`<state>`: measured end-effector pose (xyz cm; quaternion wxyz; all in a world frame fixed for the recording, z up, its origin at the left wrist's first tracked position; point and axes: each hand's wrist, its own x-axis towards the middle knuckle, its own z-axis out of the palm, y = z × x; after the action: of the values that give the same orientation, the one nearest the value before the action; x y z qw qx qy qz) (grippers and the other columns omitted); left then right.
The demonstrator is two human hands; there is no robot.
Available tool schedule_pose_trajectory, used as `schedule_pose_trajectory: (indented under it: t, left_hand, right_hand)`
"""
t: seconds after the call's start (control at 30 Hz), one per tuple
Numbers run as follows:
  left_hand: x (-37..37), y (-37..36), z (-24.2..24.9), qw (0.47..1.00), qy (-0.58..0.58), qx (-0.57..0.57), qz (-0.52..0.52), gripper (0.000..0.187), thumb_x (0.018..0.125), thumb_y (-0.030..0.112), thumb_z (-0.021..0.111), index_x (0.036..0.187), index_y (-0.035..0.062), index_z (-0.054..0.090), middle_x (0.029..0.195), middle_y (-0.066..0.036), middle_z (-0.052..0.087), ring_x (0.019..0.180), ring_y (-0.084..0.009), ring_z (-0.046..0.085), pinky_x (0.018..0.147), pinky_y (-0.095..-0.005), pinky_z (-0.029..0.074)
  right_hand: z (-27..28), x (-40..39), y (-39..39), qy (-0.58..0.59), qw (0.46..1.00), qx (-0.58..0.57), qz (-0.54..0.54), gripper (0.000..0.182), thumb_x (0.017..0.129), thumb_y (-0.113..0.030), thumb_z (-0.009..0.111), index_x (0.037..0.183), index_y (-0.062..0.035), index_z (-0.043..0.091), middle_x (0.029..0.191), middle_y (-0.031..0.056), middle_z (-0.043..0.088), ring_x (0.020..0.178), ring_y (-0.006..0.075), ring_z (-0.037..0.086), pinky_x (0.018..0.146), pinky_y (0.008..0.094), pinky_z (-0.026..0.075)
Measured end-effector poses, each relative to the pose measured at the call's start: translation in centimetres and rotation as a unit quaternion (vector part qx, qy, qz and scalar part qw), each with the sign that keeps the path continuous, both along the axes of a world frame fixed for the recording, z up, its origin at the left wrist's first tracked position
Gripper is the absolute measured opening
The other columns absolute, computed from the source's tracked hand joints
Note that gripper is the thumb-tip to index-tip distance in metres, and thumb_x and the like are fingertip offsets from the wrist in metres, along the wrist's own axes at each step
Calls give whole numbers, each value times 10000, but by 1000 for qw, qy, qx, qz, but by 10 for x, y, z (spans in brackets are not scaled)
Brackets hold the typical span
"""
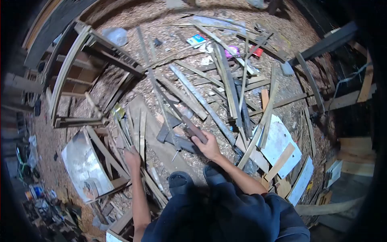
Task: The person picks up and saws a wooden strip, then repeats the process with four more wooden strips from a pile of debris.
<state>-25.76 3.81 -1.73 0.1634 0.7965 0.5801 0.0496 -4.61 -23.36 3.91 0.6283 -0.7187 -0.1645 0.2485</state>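
Observation:
My right hand [209, 146] is closed around the lower end of a dark brown wooden strip [180, 115], which slants up and left over the floor. Under that strip lies a dark, broad-headed object [167, 131], its outline partly hidden. A thin pale rod [175, 156] points down near my feet. On the left, my left hand [132, 158] is closed beside some slim, light-coloured lengths [124, 131]; what its fingers hold is not clear. Close to it, a flat board [143, 125] lies on the wood chips.
Loose wooden slats [227, 80] are strewn ahead and to the right. A wooden frame [76, 68] stands at left, above a white panel [86, 165]. White sheet pieces [278, 139] lie at right. My sandalled feet [180, 182] are just below my hands.

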Motion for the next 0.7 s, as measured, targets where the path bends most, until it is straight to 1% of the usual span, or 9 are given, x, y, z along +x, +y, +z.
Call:
schedule_pose_trajectory:
  t: [0.03, 0.2, 0.27, 0.3, 0.37, 0.5, 0.57, 0.63, 0.7]
  left_hand:
    - [2, -2, 1, 1000, -1, -2, 4, 508, 925, 348, 502, 1053, -141, 549, 1021, -365, 573, 987, -494, 549, 869, -498, 424]
    - [15, -8, 11, 999, -28, -4, 22, 424, 902, 313, 539, 1003, -98, 567, 1006, -323, 590, 955, -473, 564, 846, -509, 432]
    - [9, -7, -4, 999, -35, 35, 6, 415, 895, 281, 557, 1064, -97, 560, 1038, -319, 586, 974, -464, 564, 873, -499, 430]
    - [11, -11, 3, 999, -25, 26, -3, 421, 900, 270, 553, 1103, -98, 548, 1058, -323, 580, 993, -459, 562, 893, -491, 425]
    - [15, -16, 12, 996, -77, 32, 16, 401, 874, 268, 569, 995, -114, 579, 964, -340, 594, 938, -475, 572, 852, -489, 439]
    - [12, -19, 17, 994, -108, 33, 15, 411, 860, 262, 589, 1023, -115, 580, 974, -332, 598, 944, -464, 575, 856, -478, 442]
    - [13, -22, 20, 991, -132, 33, 14, 414, 848, 254, 604, 1028, -118, 581, 962, -317, 609, 934, -459, 583, 846, -472, 449]
    - [15, -23, 24, 992, -120, 23, 32, 418, 835, 243, 618, 1031, -125, 581, 945, -310, 617, 927, -458, 590, 838, -470, 454]
    - [16, -25, 30, 996, -90, 8, 23, 411, 820, 220, 630, 1046, -121, 586, 896, -301, 624, 885, -463, 596, 819, -470, 462]
  right_hand:
    - [-2, 0, 0, 4, 1000, -9, 10, 334, 864, -258, 669, 988, 49, 627, 742, 63, 621, 671, 98, 516, 610, 271, 438]
    - [5, -2, 0, 23, 999, -26, 22, 316, 871, -244, 664, 1005, 40, 633, 841, 48, 648, 762, 103, 555, 699, 273, 457]
    - [-6, -4, -3, 69, 997, -25, 18, 298, 874, -231, 660, 1008, 34, 632, 824, 38, 637, 756, 95, 553, 691, 264, 453]
    - [-8, -3, -2, 79, 996, -23, 20, 295, 875, -228, 658, 1010, 33, 632, 820, 35, 636, 757, 91, 554, 691, 262, 453]
    - [0, -5, 2, 84, 996, -14, 27, 292, 876, -225, 657, 1007, 35, 631, 827, 37, 637, 764, 89, 556, 693, 262, 453]
    - [11, -8, 14, 93, 993, -28, 71, 315, 881, -221, 651, 1046, 46, 626, 868, 55, 648, 802, 94, 571, 717, 262, 456]
    - [17, -14, 27, 81, 994, 17, 71, 343, 883, -226, 651, 1098, 40, 622, 871, 49, 639, 801, 97, 561, 728, 250, 451]
    - [21, -18, 34, 23, 993, -33, 113, 375, 883, -233, 652, 1142, 36, 611, 865, 39, 629, 794, 98, 548, 736, 241, 447]
    - [26, -22, 44, 47, 991, -16, 122, 360, 878, -251, 660, 1101, 30, 627, 837, 29, 622, 763, 91, 533, 709, 246, 445]
